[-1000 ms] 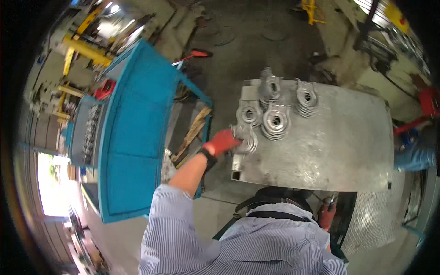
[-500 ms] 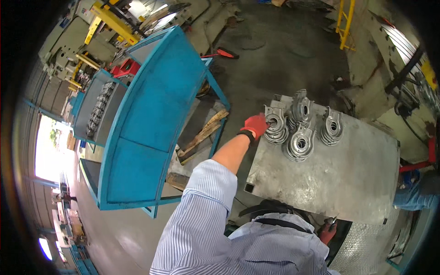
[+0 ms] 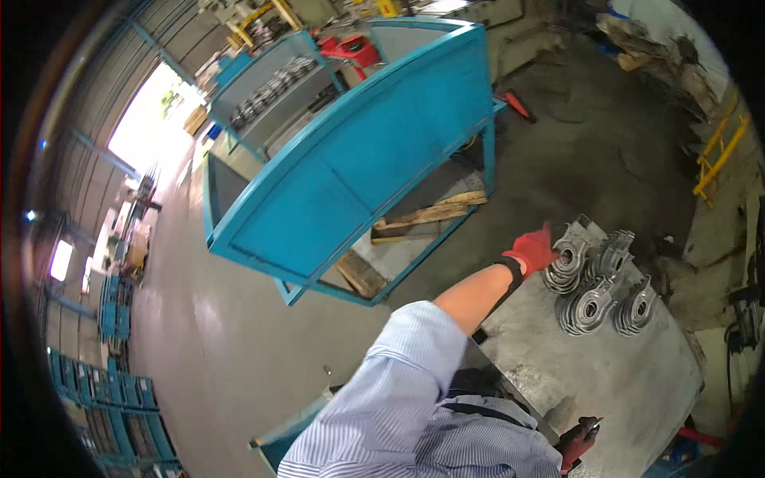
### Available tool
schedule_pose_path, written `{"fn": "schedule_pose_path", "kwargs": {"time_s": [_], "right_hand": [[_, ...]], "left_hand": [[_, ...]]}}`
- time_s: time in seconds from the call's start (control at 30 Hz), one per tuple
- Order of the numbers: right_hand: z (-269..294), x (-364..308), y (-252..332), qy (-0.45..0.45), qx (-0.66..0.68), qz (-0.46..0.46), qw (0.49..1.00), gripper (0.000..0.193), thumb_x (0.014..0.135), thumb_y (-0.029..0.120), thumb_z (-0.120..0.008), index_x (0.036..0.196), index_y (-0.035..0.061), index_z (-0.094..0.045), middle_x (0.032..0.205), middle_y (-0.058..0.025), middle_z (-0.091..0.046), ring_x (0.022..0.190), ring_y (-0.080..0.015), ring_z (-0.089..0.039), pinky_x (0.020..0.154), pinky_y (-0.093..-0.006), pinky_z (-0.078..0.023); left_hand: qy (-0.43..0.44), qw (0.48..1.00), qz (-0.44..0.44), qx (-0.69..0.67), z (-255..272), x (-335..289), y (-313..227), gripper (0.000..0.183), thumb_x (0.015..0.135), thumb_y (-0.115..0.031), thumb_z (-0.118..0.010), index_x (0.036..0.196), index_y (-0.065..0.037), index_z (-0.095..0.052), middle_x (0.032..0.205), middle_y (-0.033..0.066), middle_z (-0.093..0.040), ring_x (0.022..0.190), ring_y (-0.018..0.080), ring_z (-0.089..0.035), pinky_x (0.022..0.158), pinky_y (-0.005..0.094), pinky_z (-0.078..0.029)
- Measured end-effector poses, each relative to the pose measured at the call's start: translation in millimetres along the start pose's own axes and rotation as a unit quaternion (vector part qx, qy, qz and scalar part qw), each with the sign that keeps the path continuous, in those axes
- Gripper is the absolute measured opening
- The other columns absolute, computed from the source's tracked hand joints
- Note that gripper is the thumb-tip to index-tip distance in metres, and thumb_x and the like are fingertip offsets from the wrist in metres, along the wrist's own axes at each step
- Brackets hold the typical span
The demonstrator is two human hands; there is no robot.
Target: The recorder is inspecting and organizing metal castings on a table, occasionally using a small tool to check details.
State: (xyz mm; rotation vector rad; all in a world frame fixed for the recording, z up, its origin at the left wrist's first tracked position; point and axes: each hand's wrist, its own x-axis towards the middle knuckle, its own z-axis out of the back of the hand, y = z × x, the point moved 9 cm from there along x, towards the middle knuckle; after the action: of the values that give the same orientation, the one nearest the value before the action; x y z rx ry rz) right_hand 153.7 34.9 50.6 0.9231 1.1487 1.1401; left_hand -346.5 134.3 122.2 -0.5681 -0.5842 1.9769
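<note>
While the left hand [image 3: 533,250], fingers partly bent, reaches a stack of metal parts [image 3: 566,273] at its right, grip unclear, the right hand [image 3: 578,443] curls around a small object [image 3: 594,429].

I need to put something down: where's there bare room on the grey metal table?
The widest bare patch of the grey metal table lies between the stacks of silver ring-shaped metal parts and the red-gloved right hand, narrowing toward the left forearm. Crowded: the far end, where four stacks cluster beside the red-gloved left hand.
</note>
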Motion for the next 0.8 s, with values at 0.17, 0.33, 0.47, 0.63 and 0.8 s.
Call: {"fn": "schedule_pose_path", "kwargs": {"time_s": [0.17,0.33,0.47,0.63,0.8], "right_hand": [[8,19,-10,0.011,0.005,-0.012,1.000,0.014,0.089,0.014,-0.044,0.094,0.0021,-0.051,0.053,-0.0006,-0.042,0.038,-0.0099,-0.039,0.036,-0.0254,-0.031],[28,29,-35,0.020,-0.008,0.048,0.999,0.019,0.089,0.016,-0.045,0.096,0.0017,-0.054,0.058,-0.0013,-0.046,0.044,-0.0101,-0.042,0.041,-0.0241,-0.034],[17,21,-21,0.074,-0.054,0.015,0.996,0.024,0.088,0.020,-0.047,0.100,0.0005,-0.054,0.075,-0.0062,-0.051,0.064,-0.0147,-0.046,0.057,-0.0277,-0.036],[24,13,-26,0.077,-0.132,0.012,0.988,0.027,0.090,0.018,-0.049,0.108,-0.0022,-0.053,0.098,-0.0150,-0.054,0.091,-0.0250,-0.051,0.080,-0.0342,-0.042],[59,-9,15,-0.029,-0.054,-0.023,0.998,0.011,0.092,0.012,-0.048,0.096,0.0042,-0.055,0.071,0.0032,-0.048,0.060,-0.0055,-0.041,0.053,-0.0210,-0.035]], "left_hand": [[-0.215,0.959,-0.145,-0.110,182,-122,-94,0.069,0.079,-0.030,-0.067,0.132,0.003,-0.038,0.120,0.0231,-0.054,0.112,0.0308,-0.054,0.093,0.0384,-0.042],[-0.320,0.843,-0.397,-0.171,318,-276,-158,0.074,0.068,-0.015,-0.075,0.132,0.000,-0.040,0.117,0.0161,-0.057,0.097,0.0226,-0.059,0.085,0.0336,-0.047],[-0.372,0.850,-0.350,-0.124,336,-291,-159,0.074,0.069,-0.015,-0.075,0.132,0.000,-0.040,0.117,0.0163,-0.056,0.099,0.0229,-0.058,0.086,0.0337,-0.046],[-0.341,0.904,-0.251,-0.066,304,-247,-131,0.073,0.069,-0.016,-0.075,0.132,0.000,-0.040,0.118,0.0165,-0.056,0.101,0.0232,-0.057,0.087,0.0339,-0.045],[-0.311,0.910,-0.265,-0.069,264,-226,-152,0.073,0.070,-0.016,-0.075,0.132,0.001,-0.041,0.119,0.0167,-0.055,0.102,0.0236,-0.056,0.088,0.0340,-0.044]]}}
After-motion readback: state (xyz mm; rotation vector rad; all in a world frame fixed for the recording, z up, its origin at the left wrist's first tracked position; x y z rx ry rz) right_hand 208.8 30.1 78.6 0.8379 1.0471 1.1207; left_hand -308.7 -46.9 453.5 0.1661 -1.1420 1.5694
